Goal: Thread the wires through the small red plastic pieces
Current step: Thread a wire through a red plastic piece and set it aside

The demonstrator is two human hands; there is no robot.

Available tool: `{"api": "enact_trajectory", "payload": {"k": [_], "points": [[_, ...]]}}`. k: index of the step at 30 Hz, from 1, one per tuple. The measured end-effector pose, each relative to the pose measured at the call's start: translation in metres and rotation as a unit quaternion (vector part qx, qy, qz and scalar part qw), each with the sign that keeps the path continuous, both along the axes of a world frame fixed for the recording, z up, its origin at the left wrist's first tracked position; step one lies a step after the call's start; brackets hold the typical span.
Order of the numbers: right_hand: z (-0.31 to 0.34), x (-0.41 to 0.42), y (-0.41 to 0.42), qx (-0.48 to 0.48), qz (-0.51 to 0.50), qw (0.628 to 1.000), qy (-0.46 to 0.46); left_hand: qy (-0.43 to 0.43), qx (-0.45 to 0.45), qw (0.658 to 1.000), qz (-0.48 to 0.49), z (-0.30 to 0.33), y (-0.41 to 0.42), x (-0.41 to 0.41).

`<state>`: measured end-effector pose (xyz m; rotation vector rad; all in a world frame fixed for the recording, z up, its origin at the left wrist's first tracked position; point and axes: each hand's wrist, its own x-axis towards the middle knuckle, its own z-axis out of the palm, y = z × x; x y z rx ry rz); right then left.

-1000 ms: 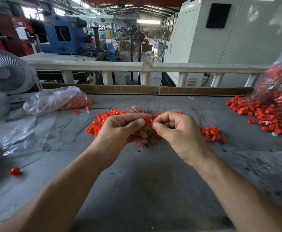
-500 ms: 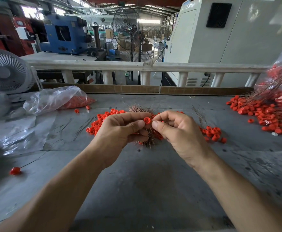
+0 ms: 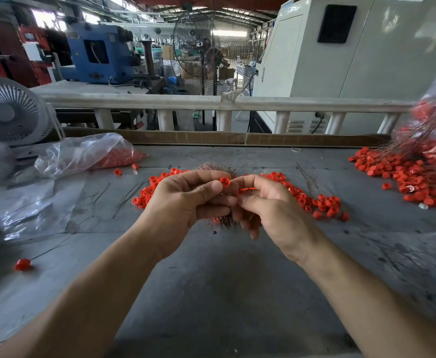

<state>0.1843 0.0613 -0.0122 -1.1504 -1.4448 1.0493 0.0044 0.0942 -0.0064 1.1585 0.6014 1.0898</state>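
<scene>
Small red plastic ring piece (image 3: 224,181) pinched at left hand (image 3: 183,202) fingertips, above grey counter (image 3: 211,280). Right hand (image 3: 271,210), at 3 o'clock, curled, probably on thin wire. Light, rigid, likely slippery; best pinched by rim.

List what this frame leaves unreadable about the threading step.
- Head view: the wire at the red piece pinched by the left hand is too thin to see; threaded or not, unclear.
- Right hand: its fingertips curl inward, hiding what they pinch.
- Wire bundle: mostly hidden behind both hands.
- Bag of finished pieces: cut off by the right edge.
</scene>
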Motion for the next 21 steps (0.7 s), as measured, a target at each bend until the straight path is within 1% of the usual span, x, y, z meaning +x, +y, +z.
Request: {"api": "enact_trajectory", "payload": {"k": [7,9,10,11,13,15,16,18,21], "points": [[0.004,0.001,-0.004,-0.007,0.027,0.999,-0.027,-0.015,-0.027,0.999,-0.016,0.000,0.002,-0.002],[0.007,0.006,-0.002,-0.006,-0.009,0.999,-0.050,-0.019,-0.028,0.999,-0.016,0.000,0.002,-0.002],[0.008,0.011,0.000,0.006,-0.049,0.996,-0.073,-0.017,-0.027,0.999,-0.014,-0.001,0.002,-0.002],[0.009,0.018,0.003,0.025,-0.102,0.988,-0.112,-0.014,-0.028,0.999,-0.010,-0.001,0.003,-0.003],[0.011,0.037,0.008,0.060,-0.220,0.952,-0.205,-0.010,-0.031,0.999,-0.004,-0.002,0.004,-0.003],[0.010,0.057,0.010,0.054,-0.291,0.914,-0.278,-0.007,-0.033,0.999,-0.002,-0.004,0.005,-0.002],[0.008,0.064,0.010,0.035,-0.300,0.903,-0.306,-0.006,-0.034,0.999,-0.002,-0.005,0.006,-0.002],[0.003,0.073,0.011,-0.007,-0.287,0.893,-0.347,-0.006,-0.035,0.999,-0.003,-0.006,0.006,-0.002],[-0.005,0.074,0.015,-0.035,-0.275,0.880,-0.386,-0.002,-0.033,0.999,-0.001,-0.007,0.007,-0.002]]}}
